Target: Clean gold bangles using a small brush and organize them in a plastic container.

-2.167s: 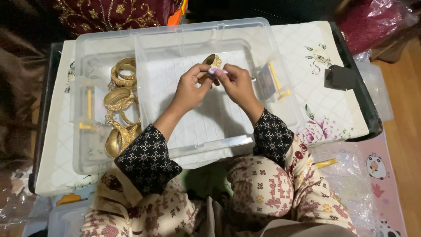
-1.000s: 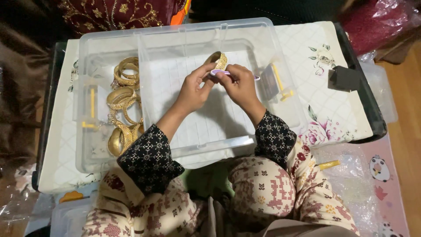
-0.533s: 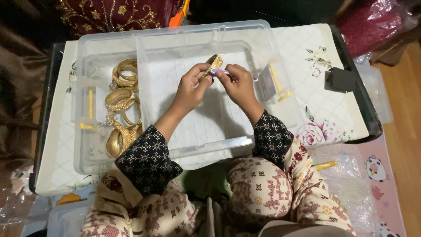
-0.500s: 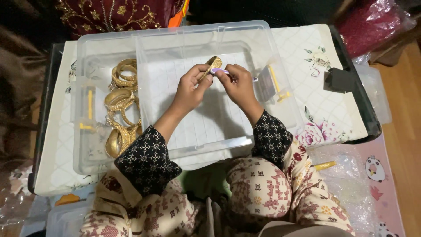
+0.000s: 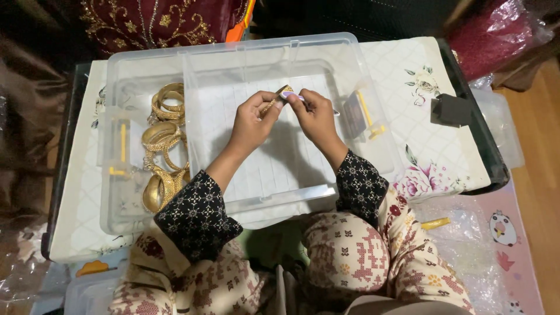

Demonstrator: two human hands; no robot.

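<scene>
White quilted cloth (image 5: 443, 157) with flower prints is covering a low table, and a clear plastic bin (image 5: 146, 58) is sitting on it, taking up most of the top. Leaning inside the bin, toward its right half, is a clear lid (image 5: 262, 169). Both hands are hovering over that lid's upper part. The left hand (image 5: 251, 125) is curling closed, its thumb and fingertips pinching a gold bangle (image 5: 279, 96) by its lower edge. The right hand (image 5: 315, 116) is meeting it from the other side, fingers pressed together around a small pale lilac piece (image 5: 290, 94) that is touching the bangle; what that piece is cannot be told. The bangle is being held up, clear of the lid below it.

Left of the lid, on the bin's floor, a heap of gold bangles (image 5: 163, 151) is lying in a loose column. Right of the lid, a yellow latch (image 5: 370, 116) is hanging at the bin's wall. Farther right of the bin, a small dark block (image 5: 452, 109) is resting on the cloth. Below the bin, patterned sleeves with dark cuffs are showing, and knees in cream print.
</scene>
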